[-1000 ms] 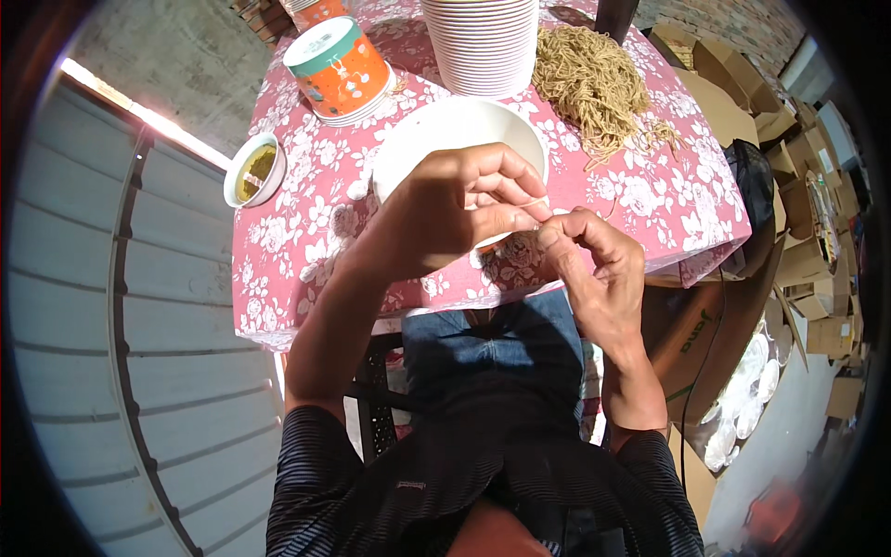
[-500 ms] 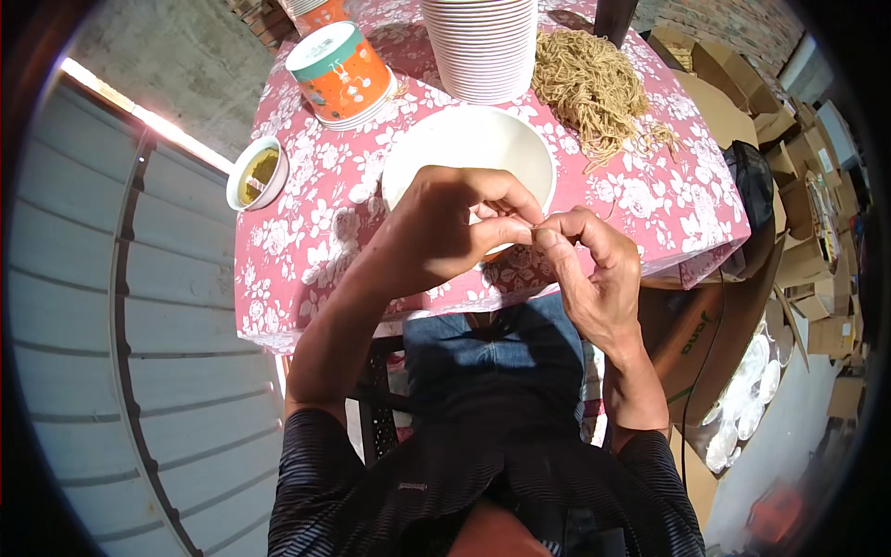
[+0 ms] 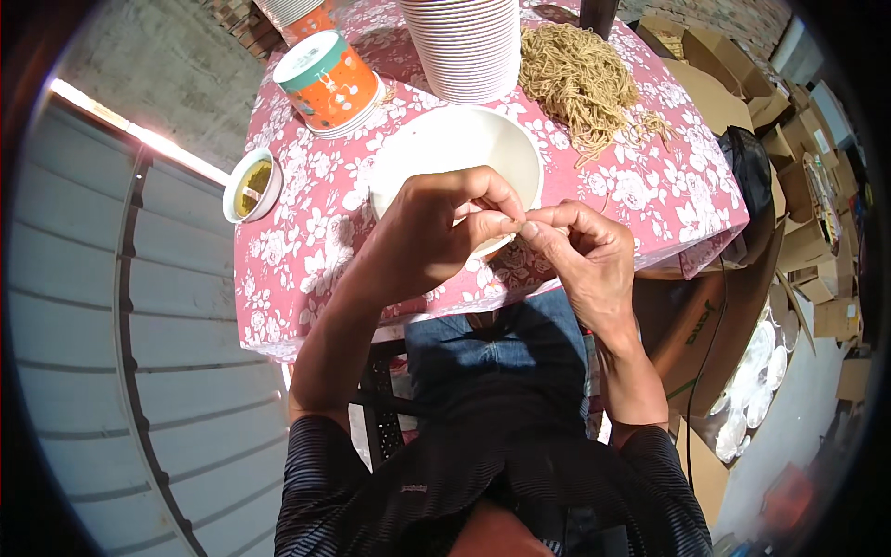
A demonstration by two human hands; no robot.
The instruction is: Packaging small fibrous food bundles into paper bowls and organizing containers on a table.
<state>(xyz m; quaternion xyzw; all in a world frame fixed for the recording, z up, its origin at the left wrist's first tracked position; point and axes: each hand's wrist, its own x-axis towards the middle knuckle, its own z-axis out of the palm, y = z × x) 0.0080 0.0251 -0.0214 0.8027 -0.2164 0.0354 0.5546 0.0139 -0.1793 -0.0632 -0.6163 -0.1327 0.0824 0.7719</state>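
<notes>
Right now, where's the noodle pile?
In the head view the noodle pile lies at the table's far right, just right of the stack of white bowls and beyond the empty white bowl.

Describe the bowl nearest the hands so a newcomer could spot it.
On the pink floral tablecloth, look just beyond the left hand and right hand. The wide empty white bowl sits alone there, unlike the tall stack of white bowls behind it.
</notes>
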